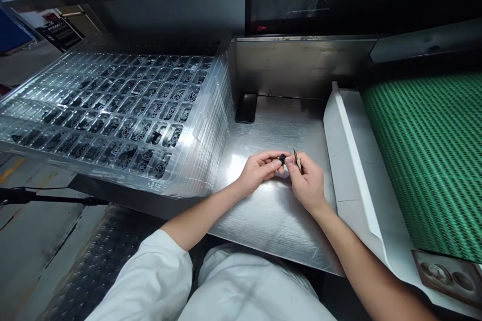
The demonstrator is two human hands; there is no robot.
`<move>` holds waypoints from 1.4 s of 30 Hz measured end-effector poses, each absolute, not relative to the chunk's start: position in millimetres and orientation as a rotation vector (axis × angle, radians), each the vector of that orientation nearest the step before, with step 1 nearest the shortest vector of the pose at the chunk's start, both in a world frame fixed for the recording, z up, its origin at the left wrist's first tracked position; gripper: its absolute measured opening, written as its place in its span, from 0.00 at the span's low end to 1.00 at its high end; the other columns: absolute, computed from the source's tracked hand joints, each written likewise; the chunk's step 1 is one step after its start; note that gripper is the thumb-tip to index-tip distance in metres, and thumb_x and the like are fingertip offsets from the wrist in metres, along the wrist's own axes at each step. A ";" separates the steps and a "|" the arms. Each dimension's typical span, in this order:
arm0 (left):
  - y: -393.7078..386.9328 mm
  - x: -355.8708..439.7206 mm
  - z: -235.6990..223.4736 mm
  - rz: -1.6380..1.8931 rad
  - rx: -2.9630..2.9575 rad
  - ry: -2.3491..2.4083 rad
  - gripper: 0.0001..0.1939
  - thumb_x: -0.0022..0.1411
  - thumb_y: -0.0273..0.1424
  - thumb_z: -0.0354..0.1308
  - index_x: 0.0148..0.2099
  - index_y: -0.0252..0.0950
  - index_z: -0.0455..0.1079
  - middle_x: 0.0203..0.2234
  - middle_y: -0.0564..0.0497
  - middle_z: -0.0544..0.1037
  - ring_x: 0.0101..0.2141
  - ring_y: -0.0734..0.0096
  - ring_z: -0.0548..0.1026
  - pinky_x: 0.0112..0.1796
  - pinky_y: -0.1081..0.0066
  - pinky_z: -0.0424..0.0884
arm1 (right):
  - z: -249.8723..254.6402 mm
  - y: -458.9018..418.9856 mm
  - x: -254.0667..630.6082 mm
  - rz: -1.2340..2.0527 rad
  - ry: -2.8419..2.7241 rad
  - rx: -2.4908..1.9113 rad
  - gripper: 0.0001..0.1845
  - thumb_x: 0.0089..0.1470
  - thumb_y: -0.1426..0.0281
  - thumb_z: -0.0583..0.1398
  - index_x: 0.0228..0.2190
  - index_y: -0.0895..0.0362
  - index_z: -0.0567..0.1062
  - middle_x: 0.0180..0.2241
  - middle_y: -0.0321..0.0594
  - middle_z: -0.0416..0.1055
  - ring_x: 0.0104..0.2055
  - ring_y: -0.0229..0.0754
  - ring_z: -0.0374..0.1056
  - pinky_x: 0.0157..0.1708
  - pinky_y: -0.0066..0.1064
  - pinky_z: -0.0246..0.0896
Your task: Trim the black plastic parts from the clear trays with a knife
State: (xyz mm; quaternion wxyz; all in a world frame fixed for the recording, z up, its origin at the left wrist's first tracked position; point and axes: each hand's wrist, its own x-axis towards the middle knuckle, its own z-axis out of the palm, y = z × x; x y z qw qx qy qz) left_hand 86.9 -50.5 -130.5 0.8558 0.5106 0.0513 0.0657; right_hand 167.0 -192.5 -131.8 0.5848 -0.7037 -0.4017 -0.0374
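Observation:
My left hand (259, 171) pinches a small black plastic part (282, 159) between thumb and fingers, above a stainless steel table (274, 220). My right hand (307, 182) is right beside it, holding a slim pair of metal tweezers (297, 159) upright, with their tips close to the black part. The hands nearly touch. The part is small and partly hidden by my fingers, so its exact shape cannot be made out.
To the left stands a stack of clear plastic blister trays (113, 120) with black round parts in their cells. A black phone (246, 108) lies face down on the steel. To the right are a white guide panel (352, 170), a green mesh conveyor belt (433, 160) and a printed card (448, 276).

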 end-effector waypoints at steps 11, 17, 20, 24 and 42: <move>-50.4 87.5 -128.4 0.132 0.887 0.163 0.26 0.58 0.42 0.71 0.53 0.32 0.75 0.29 0.53 0.73 0.18 0.87 0.55 0.20 0.76 0.44 | -140.8 -194.3 171.7 -0.060 -0.825 -1.666 0.14 0.74 0.62 0.55 0.35 0.53 0.70 0.25 0.31 0.62 0.25 0.41 0.57 0.28 0.33 0.52; -47.3 87.7 -127.7 0.128 0.817 0.178 0.23 0.60 0.40 0.69 0.53 0.34 0.74 0.31 0.52 0.73 0.19 0.85 0.58 0.19 0.76 0.47 | -141.6 -190.9 170.0 -0.114 -0.778 -1.646 0.08 0.69 0.63 0.61 0.38 0.53 0.74 0.28 0.31 0.65 0.23 0.39 0.52 0.25 0.33 0.49; -48.1 87.1 -126.7 0.112 0.810 0.170 0.23 0.59 0.40 0.70 0.52 0.33 0.74 0.30 0.53 0.73 0.18 0.86 0.58 0.20 0.77 0.46 | -141.5 -189.2 170.4 -0.070 -0.810 -1.647 0.07 0.68 0.64 0.62 0.38 0.53 0.76 0.29 0.31 0.67 0.25 0.39 0.54 0.26 0.33 0.50; -50.6 86.6 -127.1 0.120 0.838 0.159 0.26 0.57 0.41 0.72 0.52 0.32 0.74 0.29 0.54 0.73 0.18 0.85 0.58 0.20 0.76 0.45 | -141.2 -190.3 172.1 -0.025 -0.847 -1.664 0.10 0.68 0.63 0.62 0.34 0.53 0.77 0.28 0.32 0.68 0.27 0.41 0.58 0.30 0.33 0.52; -51.0 89.3 -133.5 0.190 1.121 0.119 0.28 0.59 0.47 0.69 0.53 0.31 0.76 0.27 0.52 0.74 0.19 0.84 0.56 0.22 0.76 0.49 | -128.1 -190.9 166.9 -0.098 -0.822 -1.700 0.08 0.60 0.69 0.61 0.28 0.54 0.74 0.25 0.32 0.67 0.24 0.40 0.57 0.26 0.33 0.51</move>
